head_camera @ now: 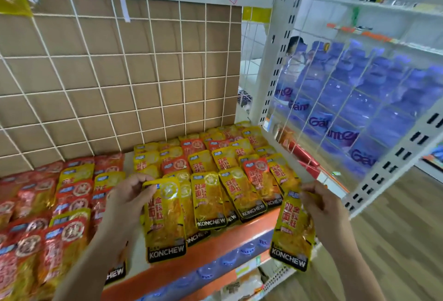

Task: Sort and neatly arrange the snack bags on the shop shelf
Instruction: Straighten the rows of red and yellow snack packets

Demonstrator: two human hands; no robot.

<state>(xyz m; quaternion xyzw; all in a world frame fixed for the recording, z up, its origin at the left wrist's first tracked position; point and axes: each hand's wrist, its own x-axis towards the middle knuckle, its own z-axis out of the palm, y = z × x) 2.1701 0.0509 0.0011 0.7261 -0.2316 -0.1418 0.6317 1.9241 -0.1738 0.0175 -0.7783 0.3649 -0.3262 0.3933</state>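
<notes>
the sort looks roughly half done. on the shelf (215, 251) the red snack bags (36, 216) fill the left part. the yellow snack bags (230, 164) lie in overlapping rows from the middle to the right end, reaching back to the wire grid panel (119, 72). the split is not clean. a few red strays (257, 173) sit among the yellow rows, and some yellow strays (76, 173) lie among the red ones. the front yellow row is uneven, with bags tilted and poking over the orange front edge.

the left hand (127, 196) pinches a held yellow bag (165, 221) by its top edge, over the front edge near the middle of the shelf. the right hand (323, 204) pinches a second yellow bag (291, 231) by its top right corner; it hangs off the front right corner of the shelf, not resting on it. my judgement is that both bags need a place in the yellow rows, the strays need swapping across, and the front rows need squaring.
</notes>
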